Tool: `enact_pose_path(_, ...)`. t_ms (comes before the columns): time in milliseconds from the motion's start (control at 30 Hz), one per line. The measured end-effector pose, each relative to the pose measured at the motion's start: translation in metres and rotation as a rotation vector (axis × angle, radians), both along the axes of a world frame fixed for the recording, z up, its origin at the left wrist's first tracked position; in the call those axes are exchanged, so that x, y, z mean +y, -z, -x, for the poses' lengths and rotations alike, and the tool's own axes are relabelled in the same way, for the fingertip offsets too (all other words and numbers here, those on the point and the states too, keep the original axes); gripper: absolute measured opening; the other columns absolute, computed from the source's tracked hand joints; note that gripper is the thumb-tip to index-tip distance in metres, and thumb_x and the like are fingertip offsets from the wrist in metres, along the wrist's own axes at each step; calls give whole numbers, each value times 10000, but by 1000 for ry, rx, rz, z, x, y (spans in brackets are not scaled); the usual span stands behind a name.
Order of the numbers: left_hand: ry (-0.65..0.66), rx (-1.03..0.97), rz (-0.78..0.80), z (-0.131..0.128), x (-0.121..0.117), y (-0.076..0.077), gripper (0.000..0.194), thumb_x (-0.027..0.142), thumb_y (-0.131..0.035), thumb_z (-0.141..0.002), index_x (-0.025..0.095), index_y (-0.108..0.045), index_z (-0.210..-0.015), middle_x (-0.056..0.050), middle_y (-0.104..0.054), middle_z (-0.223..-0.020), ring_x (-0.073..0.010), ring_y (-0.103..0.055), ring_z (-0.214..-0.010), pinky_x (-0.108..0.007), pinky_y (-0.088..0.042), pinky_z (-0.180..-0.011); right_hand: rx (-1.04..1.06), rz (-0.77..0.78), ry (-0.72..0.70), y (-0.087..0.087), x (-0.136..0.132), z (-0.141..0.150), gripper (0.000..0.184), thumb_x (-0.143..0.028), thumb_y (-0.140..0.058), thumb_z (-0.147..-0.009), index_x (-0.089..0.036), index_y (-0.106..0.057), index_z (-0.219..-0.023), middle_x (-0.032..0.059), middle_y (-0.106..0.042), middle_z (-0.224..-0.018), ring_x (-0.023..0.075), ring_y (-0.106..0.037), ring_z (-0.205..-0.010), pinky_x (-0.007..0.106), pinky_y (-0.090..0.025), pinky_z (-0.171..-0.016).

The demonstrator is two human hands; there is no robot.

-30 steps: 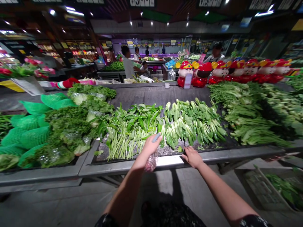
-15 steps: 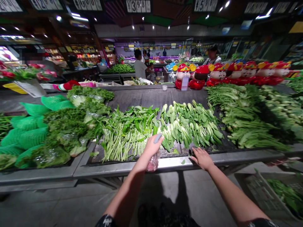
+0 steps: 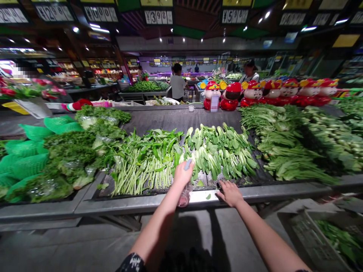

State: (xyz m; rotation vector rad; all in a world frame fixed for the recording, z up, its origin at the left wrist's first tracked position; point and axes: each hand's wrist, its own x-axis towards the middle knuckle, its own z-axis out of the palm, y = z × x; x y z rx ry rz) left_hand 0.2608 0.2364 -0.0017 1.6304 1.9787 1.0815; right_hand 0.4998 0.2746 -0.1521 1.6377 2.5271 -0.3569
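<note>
Hands unchanged: I log left hand [image 3: 182, 175] clenched on a pink plastic bag [image 3: 184, 198], right hand [image 3: 230, 193] open on the steel desk rim [image 3: 283, 190].

- We are swinging our view right and tilting it up, bringing the price signs [image 3: 159, 17] above the red figurines [image 3: 252, 94] fully into sight.
- The person in a white T-shirt [image 3: 177, 83] is moving rightward behind those figurines, nearer their left end.
- A small green leaf [image 3: 208, 196] is showing on the metal rim [image 3: 147, 204] in front of the figurines.
</note>
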Motion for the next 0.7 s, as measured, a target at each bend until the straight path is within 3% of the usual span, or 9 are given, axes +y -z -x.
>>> enact_pose_path(333, 36, 29, -100, 6, 33, -37, 361, 451, -411, -849, 198, -523, -617, -1, -567, -611, -148, -511, -540, -259, -385, -521, 24, -29, 9, 3, 0, 3, 703, -591, -249, -837, -151, -274, -1384, 133, -353, -1396, 290, -214, -1321, 425, -102, -1055)
enact_pose_path(700, 99, 57, -117, 23, 79, -47, 375, 451, -421, -829, 198, -516, -569, 3, -541, -550, -164, -518, -523, -263, -357, -506, 79, -27, 52, -3, 0, 10, 679, -591, -260, -836, -173, -324, -1367, 120, -381, -1386, 283, -245, -1314, 429, -121, -1065)
